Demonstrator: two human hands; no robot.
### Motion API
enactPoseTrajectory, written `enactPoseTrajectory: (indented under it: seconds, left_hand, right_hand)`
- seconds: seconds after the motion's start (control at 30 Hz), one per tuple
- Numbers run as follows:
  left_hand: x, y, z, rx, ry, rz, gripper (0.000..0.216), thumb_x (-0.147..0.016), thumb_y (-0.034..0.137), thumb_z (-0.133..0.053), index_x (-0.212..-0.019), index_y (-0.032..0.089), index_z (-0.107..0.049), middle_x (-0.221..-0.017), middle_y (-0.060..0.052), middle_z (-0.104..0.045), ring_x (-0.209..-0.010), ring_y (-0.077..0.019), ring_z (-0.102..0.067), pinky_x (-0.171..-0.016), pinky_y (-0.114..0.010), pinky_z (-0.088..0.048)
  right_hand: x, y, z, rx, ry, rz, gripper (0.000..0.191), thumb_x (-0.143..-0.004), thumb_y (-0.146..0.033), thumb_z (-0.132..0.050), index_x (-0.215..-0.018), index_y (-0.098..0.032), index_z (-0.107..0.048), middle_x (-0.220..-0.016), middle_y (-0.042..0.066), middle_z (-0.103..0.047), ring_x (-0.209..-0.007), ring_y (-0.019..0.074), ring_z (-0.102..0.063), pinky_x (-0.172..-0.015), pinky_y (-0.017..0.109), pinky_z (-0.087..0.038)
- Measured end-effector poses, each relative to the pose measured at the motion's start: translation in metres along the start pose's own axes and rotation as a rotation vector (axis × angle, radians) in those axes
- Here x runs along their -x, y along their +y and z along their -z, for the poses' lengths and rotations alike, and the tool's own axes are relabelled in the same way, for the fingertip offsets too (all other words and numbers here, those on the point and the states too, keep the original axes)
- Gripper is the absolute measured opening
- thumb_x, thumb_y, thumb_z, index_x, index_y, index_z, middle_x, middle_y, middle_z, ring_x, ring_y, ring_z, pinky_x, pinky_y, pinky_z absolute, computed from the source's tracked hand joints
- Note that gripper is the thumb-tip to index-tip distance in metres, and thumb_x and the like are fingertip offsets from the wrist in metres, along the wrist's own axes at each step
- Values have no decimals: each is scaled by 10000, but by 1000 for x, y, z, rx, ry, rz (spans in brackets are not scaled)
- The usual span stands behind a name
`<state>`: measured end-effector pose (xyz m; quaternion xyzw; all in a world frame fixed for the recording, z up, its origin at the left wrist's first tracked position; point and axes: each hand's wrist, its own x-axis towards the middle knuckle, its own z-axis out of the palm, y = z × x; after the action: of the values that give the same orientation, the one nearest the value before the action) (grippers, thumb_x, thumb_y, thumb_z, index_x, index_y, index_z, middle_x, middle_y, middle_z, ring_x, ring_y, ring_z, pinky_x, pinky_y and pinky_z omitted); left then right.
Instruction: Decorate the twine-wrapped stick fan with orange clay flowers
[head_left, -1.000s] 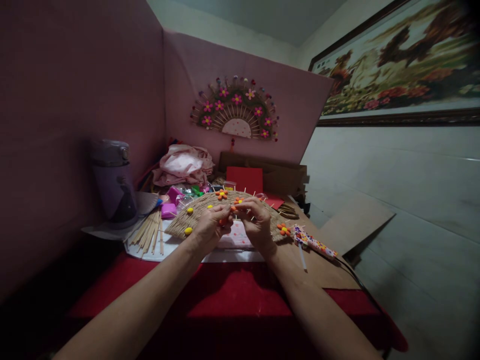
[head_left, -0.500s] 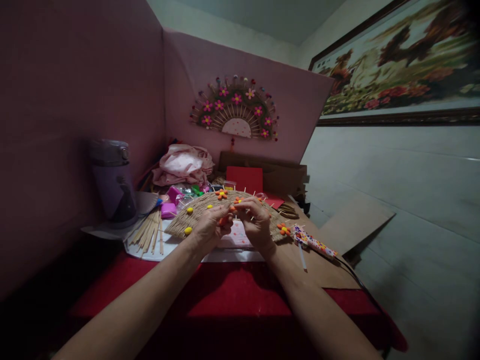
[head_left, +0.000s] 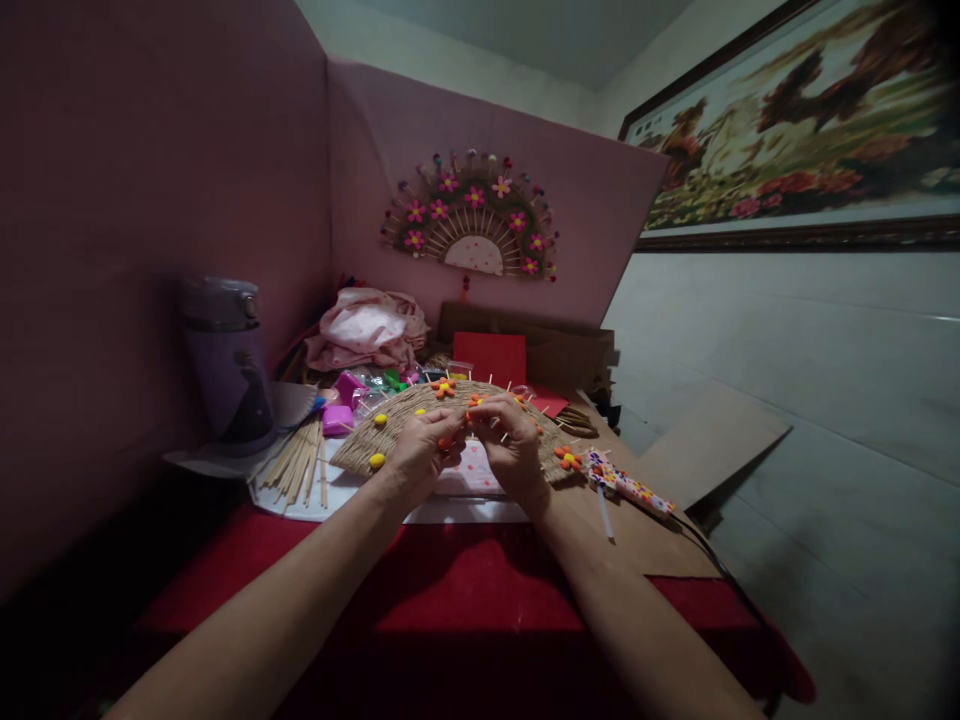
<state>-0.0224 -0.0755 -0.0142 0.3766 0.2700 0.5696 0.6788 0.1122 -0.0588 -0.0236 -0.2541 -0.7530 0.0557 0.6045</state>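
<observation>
A fan-shaped craft piece of woven straw (head_left: 390, 425) lies on the red-covered table, with orange flowers (head_left: 443, 387) and yellow dots (head_left: 376, 460) stuck on it. My left hand (head_left: 420, 452) and my right hand (head_left: 511, 436) meet over its middle, fingertips pinched together on a small orange piece (head_left: 457, 425). Which hand bears it most I cannot tell. Another orange flower (head_left: 568, 458) sits just right of my right hand.
A purple bottle (head_left: 227, 358) stands at the left beside a bundle of wooden sticks (head_left: 298, 468). Magenta boxes (head_left: 337, 418), pink cloth (head_left: 367, 328), a red card (head_left: 490, 358) and a spotted glue gun (head_left: 628, 487) surround the work. A finished fan (head_left: 471, 218) hangs on the pink board.
Both hands stay over the fan; the fingers have shifted slightly around the orange piece.
</observation>
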Motion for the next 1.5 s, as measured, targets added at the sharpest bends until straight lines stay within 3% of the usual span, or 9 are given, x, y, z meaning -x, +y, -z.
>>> enactPoseTrajectory:
  seconds: [0.53,1.03,1.23,1.5]
  left_hand:
    - [0,1,-1,-21,15,-31,332,-554,371,-796,-658,123,-601,-533,19,-526,-451,-46,-425,-424,-167,-265]
    - [0,1,-1,-51,-2,-69,315,-532,323,-812,-656,117,-608,-507,31,-495,-446,-48,-408,-419,-178,-260]
    - [0,1,-2,-21,32,-38,351,-557,401,-792,-674,129,-604,-532,25,-522,-445,-48,-428,-418,-172,-271]
    - [-1,0,0,-37,8,-66,308,-548,328,-800,-636,121,-589,-499,27,-502,-433,-46,-407,-407,-172,-253]
  right_hand:
    - [2,4,0,36,23,19,36,-839,-190,-577,-855,-210,-602,-835,21,-585,-778,149,-557,-613,262,-454]
    - [1,3,0,44,15,36,63,-821,-178,-603,-879,-204,-595,-832,17,-580,-749,140,-550,-609,257,-452]
    - [1,3,-1,46,30,30,37,-831,-177,-585,-850,-208,-594,-824,16,-577,-758,141,-554,-602,255,-454]
    - [1,2,-1,54,0,35,74,-816,-164,-597,-875,-208,-593,-810,14,-566,-730,140,-539,-601,265,-451]
